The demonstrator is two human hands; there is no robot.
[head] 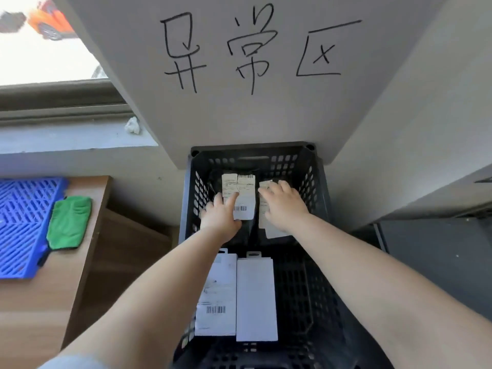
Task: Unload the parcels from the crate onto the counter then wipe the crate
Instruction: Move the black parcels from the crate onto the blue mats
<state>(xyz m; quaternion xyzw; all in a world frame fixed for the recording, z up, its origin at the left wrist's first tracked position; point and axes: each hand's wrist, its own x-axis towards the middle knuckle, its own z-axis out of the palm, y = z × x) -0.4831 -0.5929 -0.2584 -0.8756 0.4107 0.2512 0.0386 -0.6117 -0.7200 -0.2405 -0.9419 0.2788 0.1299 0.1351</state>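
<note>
Both open hands, left hand (221, 217) and right hand (283, 206), flat on lengthwise black parcels (243, 198) in crate (316, 187).

Four parcels (238, 198) lie in the crate (316, 262), right of the counter (32, 302) bearing a cloth (69, 222).

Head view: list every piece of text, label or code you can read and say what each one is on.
"异常区": handwritten in black on the grey panel above the black crate.
Label on the black parcel under the left hand: barcode and print, too small to read.
Label on the parcel under the right hand: mostly covered, unreadable.
Left white box: barcode and print, too blurred.
Right white box: no text visible.
</note>
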